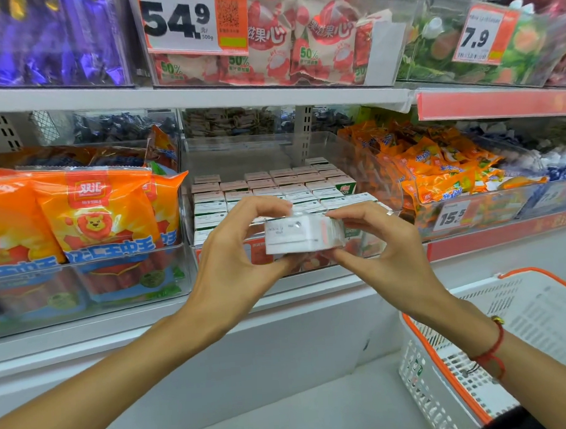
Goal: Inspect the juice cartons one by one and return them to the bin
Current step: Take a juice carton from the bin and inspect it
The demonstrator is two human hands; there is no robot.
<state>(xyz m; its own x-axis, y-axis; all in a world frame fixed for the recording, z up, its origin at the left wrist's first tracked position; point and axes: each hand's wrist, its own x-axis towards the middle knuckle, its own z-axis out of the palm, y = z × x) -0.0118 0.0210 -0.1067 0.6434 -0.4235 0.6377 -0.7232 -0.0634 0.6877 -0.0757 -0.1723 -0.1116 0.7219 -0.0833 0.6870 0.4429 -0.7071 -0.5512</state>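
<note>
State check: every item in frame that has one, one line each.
juice carton: held in front of the bin, pinched between both hands, top toward the camera
left hand: grips the carton's left end
right hand: grips the carton's right end
bin: clear, partly filled with cartons standing in rows
shopping basket: lower right, white with orange rim, contents unclear

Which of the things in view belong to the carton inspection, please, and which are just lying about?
In the job: held juice carton, left hand, right hand, cartons in the bin, clear bin.

Just about: orange sausage packs, white basket, price tag.
</note>
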